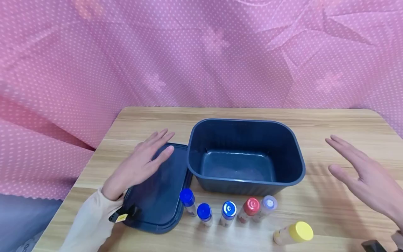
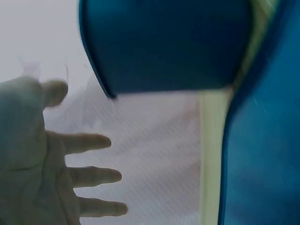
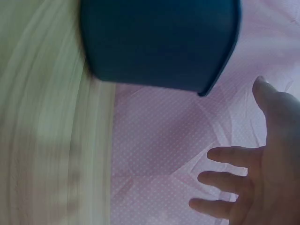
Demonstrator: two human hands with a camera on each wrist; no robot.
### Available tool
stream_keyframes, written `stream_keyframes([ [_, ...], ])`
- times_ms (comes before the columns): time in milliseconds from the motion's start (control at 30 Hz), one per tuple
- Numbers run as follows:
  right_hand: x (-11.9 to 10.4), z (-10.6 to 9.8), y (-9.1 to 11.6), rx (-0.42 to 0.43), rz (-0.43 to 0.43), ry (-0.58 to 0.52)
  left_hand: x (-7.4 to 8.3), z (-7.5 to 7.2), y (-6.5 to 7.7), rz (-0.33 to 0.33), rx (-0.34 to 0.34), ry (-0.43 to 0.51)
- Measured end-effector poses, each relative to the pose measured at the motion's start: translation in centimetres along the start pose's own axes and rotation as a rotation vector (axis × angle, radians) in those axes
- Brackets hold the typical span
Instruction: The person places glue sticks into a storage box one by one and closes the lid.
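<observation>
A dark blue plastic box (image 1: 245,185) stands uncovered on the table, nothing inside it. Its matching lid (image 1: 154,199) lies flat to the left, tucked against the box's side. Over the lid hovers my left hand (image 1: 141,164), fingers straight and spread, holding nothing. My right hand (image 1: 366,175) is held in the air to the right of the box, also with straight fingers and nothing in it. Both wrist views show the box's end wall (image 2: 168,47) beyond the spread fingers, apart from the left hand (image 2: 61,159) and the right hand (image 3: 253,164).
In front of the box stand several small capped bottles: blue-capped ones (image 1: 204,211), a red-capped one (image 1: 252,206) and a pale-capped one (image 1: 269,203). A yellow-capped bottle (image 1: 294,233) is farther right. Pink dotted cloth (image 1: 201,63) hangs behind the wooden table (image 1: 340,119).
</observation>
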State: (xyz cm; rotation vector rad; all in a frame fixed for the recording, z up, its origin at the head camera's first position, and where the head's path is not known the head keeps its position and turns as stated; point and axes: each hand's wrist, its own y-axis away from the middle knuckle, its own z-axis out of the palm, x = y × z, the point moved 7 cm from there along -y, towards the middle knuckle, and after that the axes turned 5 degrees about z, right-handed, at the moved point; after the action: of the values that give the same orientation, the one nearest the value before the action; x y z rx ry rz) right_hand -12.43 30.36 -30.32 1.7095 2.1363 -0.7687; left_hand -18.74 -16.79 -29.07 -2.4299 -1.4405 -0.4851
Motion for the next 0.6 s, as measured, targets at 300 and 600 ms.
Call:
stream_keyframes([
  [300, -3.4, -1.0, 2.6, 0.096, -0.15, -0.082, 2.3, -0.7, -1.7, 0.062, 0.074, 0.157],
  [600, -6.3, 0.1, 5.0, 0.094, -0.387, -0.254, 2.1, 0.3, -3.3, -0.01, 0.018, 0.621],
])
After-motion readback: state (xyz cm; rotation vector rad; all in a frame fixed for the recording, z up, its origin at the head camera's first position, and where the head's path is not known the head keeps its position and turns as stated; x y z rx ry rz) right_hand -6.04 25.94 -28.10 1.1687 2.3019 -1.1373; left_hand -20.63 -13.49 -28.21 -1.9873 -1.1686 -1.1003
